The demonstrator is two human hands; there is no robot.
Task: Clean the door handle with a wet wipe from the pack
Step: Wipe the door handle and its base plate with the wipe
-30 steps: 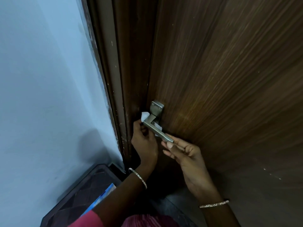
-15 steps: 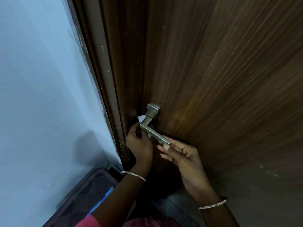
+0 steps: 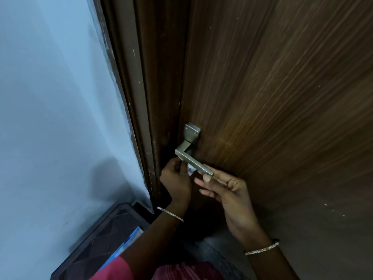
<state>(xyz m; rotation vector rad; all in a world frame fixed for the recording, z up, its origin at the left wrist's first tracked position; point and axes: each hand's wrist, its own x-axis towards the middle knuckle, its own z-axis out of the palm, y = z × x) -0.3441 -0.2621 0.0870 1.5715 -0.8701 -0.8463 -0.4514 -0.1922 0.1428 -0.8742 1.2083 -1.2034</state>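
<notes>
A brushed-metal lever handle (image 3: 191,156) is fixed to the dark wooden door (image 3: 272,98), its square plate above. My left hand (image 3: 176,181) is just under the bend of the lever and pinches a white wet wipe (image 3: 190,171), of which only a small piece shows below the lever. My right hand (image 3: 224,187) holds the free end of the lever between thumb and fingertips, the other fingers stretched out beneath. A blue wipe pack (image 3: 126,245) lies low at the left, partly hidden by my left arm.
A pale blue wall (image 3: 50,118) fills the left side, meeting the brown door frame (image 3: 141,98). A dark patterned surface (image 3: 96,239) below carries the pack.
My left hand has slid the wipe down from beside the handle's neck to under the lever, so less of the wipe shows. My right hand keeps hold of the lever's end.
</notes>
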